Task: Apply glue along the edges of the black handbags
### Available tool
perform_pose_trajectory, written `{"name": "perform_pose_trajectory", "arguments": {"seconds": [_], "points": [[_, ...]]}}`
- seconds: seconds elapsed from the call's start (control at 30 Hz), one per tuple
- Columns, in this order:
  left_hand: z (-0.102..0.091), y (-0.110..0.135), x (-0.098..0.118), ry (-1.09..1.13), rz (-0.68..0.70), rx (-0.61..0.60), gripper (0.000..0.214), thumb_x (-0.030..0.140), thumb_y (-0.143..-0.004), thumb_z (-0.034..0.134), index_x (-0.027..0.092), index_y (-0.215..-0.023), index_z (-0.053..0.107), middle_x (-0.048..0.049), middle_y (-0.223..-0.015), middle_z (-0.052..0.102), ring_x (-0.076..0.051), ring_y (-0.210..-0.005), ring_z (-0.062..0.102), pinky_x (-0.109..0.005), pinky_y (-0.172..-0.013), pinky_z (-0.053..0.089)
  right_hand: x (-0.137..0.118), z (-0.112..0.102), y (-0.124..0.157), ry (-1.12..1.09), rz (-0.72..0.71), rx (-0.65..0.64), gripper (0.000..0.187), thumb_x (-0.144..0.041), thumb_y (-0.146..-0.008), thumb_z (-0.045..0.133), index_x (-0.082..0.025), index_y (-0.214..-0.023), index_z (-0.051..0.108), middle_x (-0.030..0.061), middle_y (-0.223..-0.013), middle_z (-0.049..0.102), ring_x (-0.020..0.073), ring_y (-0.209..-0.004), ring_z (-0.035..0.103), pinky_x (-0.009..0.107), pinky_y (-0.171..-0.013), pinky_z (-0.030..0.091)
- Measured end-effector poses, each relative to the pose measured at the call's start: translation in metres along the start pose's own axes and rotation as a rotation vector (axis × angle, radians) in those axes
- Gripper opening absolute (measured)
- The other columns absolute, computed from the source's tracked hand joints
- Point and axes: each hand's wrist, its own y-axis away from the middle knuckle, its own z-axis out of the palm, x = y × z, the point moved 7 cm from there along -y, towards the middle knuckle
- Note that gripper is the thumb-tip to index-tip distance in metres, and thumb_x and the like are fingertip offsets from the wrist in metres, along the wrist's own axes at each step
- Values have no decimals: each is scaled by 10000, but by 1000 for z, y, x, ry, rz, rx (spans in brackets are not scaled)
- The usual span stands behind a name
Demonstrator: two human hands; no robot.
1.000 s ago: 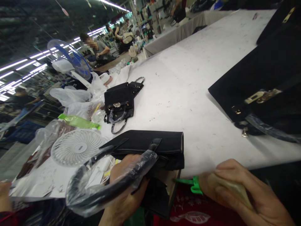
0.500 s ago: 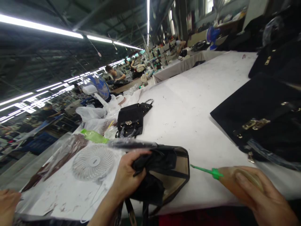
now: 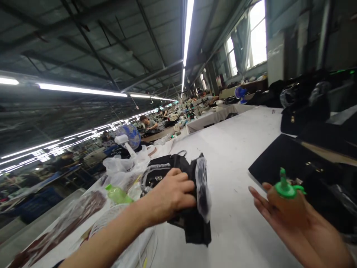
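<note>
My left hand [image 3: 178, 190] is closed on a black handbag [image 3: 198, 230], which it holds over the white table. A plastic-wrapped handle [image 3: 203, 188] runs along the bag's right side. Just behind it lies another black handbag [image 3: 158, 173] with a metal clasp, partly covered by my hand. My right hand [image 3: 301, 227] carries a squeeze bottle [image 3: 292, 208] of amber liquid with a green cap and nozzle. The nozzle points up, and the bottle rests in the palm with some fingers stretched out. Near it on the right lies a large black bag piece [image 3: 279, 160] with metal fittings.
More black bags [image 3: 304, 115] are heaped at the right. On the left are clear plastic bags [image 3: 119, 165], a green packet [image 3: 118, 194], a white fan [image 3: 108, 216] behind my forearm and a blue fan [image 3: 129, 136]. A person [image 3: 149, 123] sits farther back.
My left hand has moved the bag forward and turned it, so its open inside no longer shows. The bottle has tipped from pointing left to nozzle up. The view has tilted upward.
</note>
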Motion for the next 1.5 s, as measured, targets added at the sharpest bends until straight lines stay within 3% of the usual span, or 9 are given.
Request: {"name": "perform_pose_trajectory", "arguments": {"seconds": [0.1, 0.23, 0.37, 0.63, 0.9, 1.13, 1.27, 1.4, 1.5], "points": [[41, 14, 26, 37, 120, -49, 233, 225, -953, 609, 199, -724, 573, 39, -759, 601, -159, -804, 483, -404, -914, 300, 2, 30, -4, -73, 46, -129, 349, -589, -879, 552, -347, -944, 795, 9, -1294, 697, 336, -1214, 627, 504, -1060, 497], [68, 32, 48, 6, 241, -6, 288, 201, -952, 601, 194, -676, 519, 28, -787, 570, -179, -820, 444, -419, -912, 278, 8, 30, -17, -143, 79, -145, 258, -534, -861, 626, -330, -866, 784, -9, -1203, 743, 300, -1233, 620, 492, -1121, 428], [72, 39, 55, -23, 283, 64, 305, 172, -917, 635, 192, -647, 492, 32, -779, 536, -175, -828, 443, -436, -967, 266, 11, 26, -28, -7, 86, -227, 234, -470, -859, 685, -252, -855, 770, 42, -1109, 768, 258, -1203, 638, 452, -1166, 370], [79, 50, 56, -26, 247, 174, 232, 170, -896, 646, 204, -691, 544, 54, -924, 623, -160, -906, 476, -403, -945, 291, 54, 43, -48, 217, 414, -580, 377, -451, -966, 563, -112, -1004, 724, 150, -1061, 755, 264, -1003, 718, 416, -1025, 468], [87, 43, 55, 45, 198, 218, 231, 174, -902, 640, 206, -695, 544, 40, -1045, 647, -170, -938, 491, -390, -892, 302, 102, 73, -66, 204, 501, -640, 193, -325, -875, 720, -143, -859, 656, 44, -744, 726, 169, -648, 691, 273, -672, 550], [108, 46, 34, 152, -280, 59, 72, 190, -893, 658, 213, -867, 595, -61, -1297, 533, -260, -1147, 465, -447, -927, 316, 129, 78, -59, 90, 502, -527, 279, -419, -873, 685, -143, -905, 685, 74, -812, 764, 220, -762, 737, 339, -769, 581], [114, 53, 18, 331, -536, -158, 330, 14, -683, 652, 229, -923, 583, -87, -1322, 491, -321, -1195, 453, -491, -918, 366, 134, 79, -51, 33, 472, -431, 236, -380, -851, 706, -147, -819, 696, 57, -744, 755, 208, -695, 725, 318, -710, 578], [100, 52, 13, 654, -606, -289, 549, -33, -533, 571, 219, -1019, 530, -94, -1300, 487, -288, -1166, 481, -429, -942, 424, 131, 84, -44, -5, 383, -363, 257, -385, -798, 753, -135, -765, 707, 41, -658, 723, 189, -603, 673, 297, -636, 542], [91, 52, 11, 999, -768, -313, 495, 109, -668, 606, 217, -1134, 480, -65, -1159, 564, -225, -1010, 562, -349, -869, 479, 125, 92, -41, -26, 295, -351, 287, -394, -736, 808, -122, -778, 724, 36, -671, 722, 181, -607, 653, 284, -628, 514]]}}
